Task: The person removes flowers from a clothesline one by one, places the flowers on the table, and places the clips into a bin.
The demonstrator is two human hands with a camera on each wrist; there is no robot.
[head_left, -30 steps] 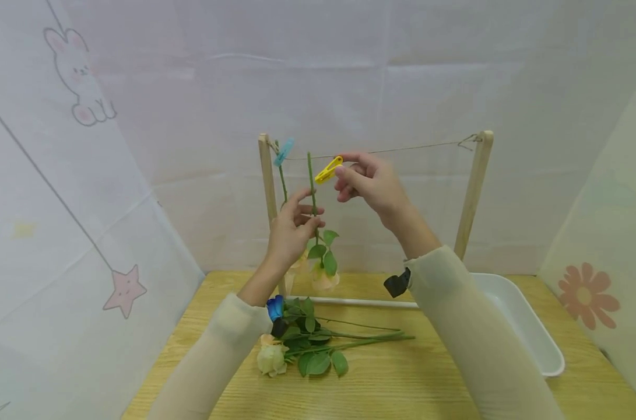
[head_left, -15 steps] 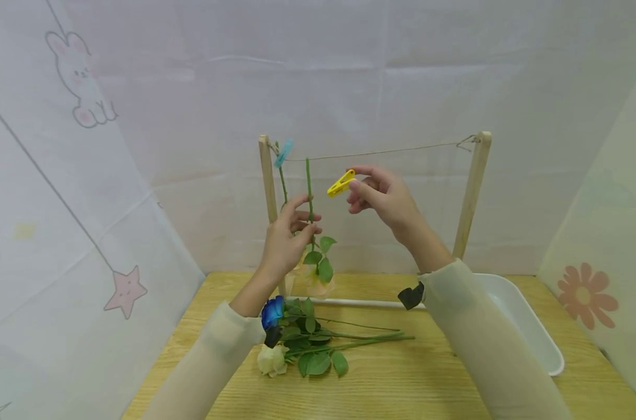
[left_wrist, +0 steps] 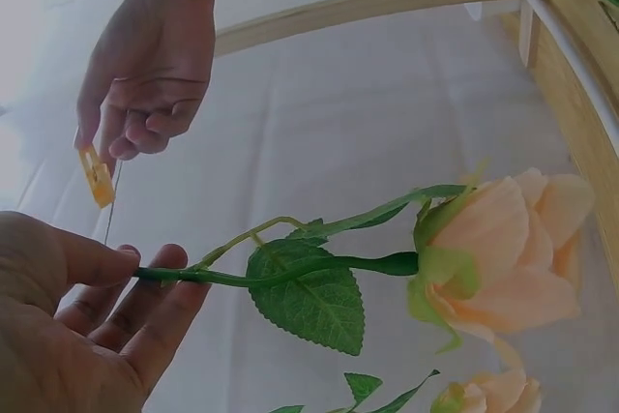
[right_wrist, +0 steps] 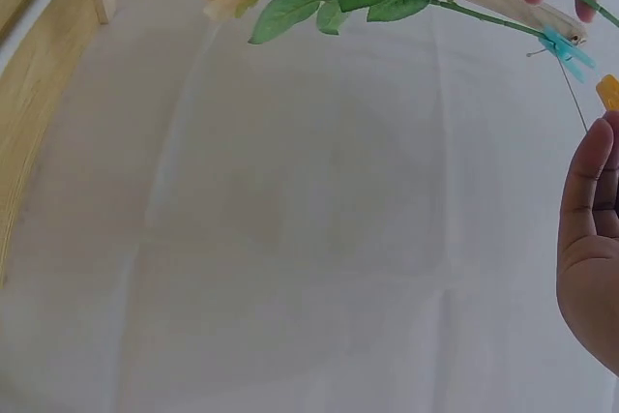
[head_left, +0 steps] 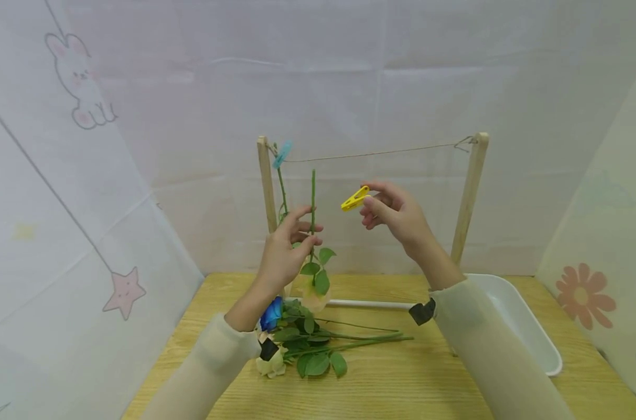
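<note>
My left hand (head_left: 285, 248) pinches the green stem of a peach rose (head_left: 313, 221) between thumb and fingers (left_wrist: 145, 302). I hold it upside down, so the flower head (left_wrist: 503, 249) hangs low and the cut end points up toward the string (head_left: 375, 153). That way the stem end sits close to where a peg could grab it. My right hand (head_left: 396, 213) pinches a yellow clothespin (head_left: 355, 199) by its back end with thumb and fingertips, so the biting end points at the stem. The clothespin is near the stem but not touching it, and both are a bit below the string. The string runs between two wooden posts (head_left: 471, 195) standing on the tabletop (head_left: 401, 385). Another rose stem (head_left: 282, 186) hangs from the string by a blue clothespin (head_left: 283, 153), right beside the left post, so it dangles head down too. On the tabletop under my arms lie more roses (head_left: 302, 344), one blue and one white, with their stems pointing right. A white tray (head_left: 527, 326) sits on the right side.
</note>
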